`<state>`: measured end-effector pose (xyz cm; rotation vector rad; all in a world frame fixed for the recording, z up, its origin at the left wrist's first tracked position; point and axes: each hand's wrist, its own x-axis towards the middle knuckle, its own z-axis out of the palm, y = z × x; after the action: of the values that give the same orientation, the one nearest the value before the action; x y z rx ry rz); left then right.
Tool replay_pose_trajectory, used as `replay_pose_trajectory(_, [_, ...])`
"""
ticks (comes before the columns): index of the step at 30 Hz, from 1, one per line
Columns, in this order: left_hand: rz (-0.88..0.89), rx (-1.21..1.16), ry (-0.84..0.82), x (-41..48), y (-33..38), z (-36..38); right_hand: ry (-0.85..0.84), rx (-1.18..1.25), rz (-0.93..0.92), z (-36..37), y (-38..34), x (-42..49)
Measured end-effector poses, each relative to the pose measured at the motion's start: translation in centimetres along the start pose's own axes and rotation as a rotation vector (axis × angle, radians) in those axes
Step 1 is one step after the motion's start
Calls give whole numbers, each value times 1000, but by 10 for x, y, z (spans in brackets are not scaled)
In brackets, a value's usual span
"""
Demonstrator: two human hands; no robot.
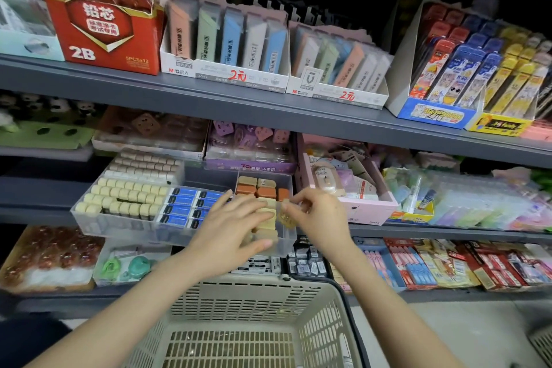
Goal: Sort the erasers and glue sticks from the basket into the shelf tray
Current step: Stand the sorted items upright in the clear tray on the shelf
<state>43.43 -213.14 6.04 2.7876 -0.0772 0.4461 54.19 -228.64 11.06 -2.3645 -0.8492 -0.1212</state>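
A clear shelf tray [89, 218] on the middle shelf holds rows of cream erasers [125, 197], blue-wrapped erasers [185, 206] and, in its right compartment, orange and beige erasers [260, 188]. My left hand [230, 230] lies with straight fingers over the cream erasers in the right compartment. My right hand [316, 215] pinches a small yellowish clear-wrapped eraser [285, 216] just above that compartment's right wall. The beige plastic basket [313, 334] sits below both arms; what shows of its floor is bare.
Upper shelf carries a red 2B lead box [101, 24] and pencil-lead display boxes [227, 48]. A pink box [370, 206] of correction tapes stands right of the tray. Lower shelf holds packets and small toys. Grey floor shows at bottom right.
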Motion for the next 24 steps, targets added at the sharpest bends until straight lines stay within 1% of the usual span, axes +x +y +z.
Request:
replay_pose_trajectory(2, [22, 65, -57, 1, -3, 5, 36, -108, -45, 15, 3, -2])
replay_pose_trajectory(5, [58, 209, -71, 0, -5, 8, 110, -239, -108, 32, 12, -5])
replay_pose_trajectory(8, [58, 246, -68, -1, -5, 7, 91, -255, -75, 40, 17, -10])
replay_pose_trajectory(11, [52, 273, -48, -2, -6, 8, 123, -254, -74, 37, 27, -17])
replay_pose_trajectory(12, [47, 284, -47, -1, -6, 8, 104, -239, -78, 33, 29, -19])
replay_pose_trajectory(14, [44, 288, -25, 0, -7, 9, 2, -209, -58, 26, 28, -22])
replay_pose_trajectory(16, [41, 283, -11, 0, -6, 10, -86, -228, -35, 22, 27, -24])
replay_pose_trajectory(19, [46, 279, 9, 2, -8, 14, -146, -234, -24, 20, 28, -23])
replay_pose_trajectory(22, [69, 244, 24, 4, -9, 15, -172, -178, -7, 14, 23, -21])
replay_pose_trajectory(24, [93, 219, 33, 2, -9, 14, -87, -85, -14, 8, 22, -29])
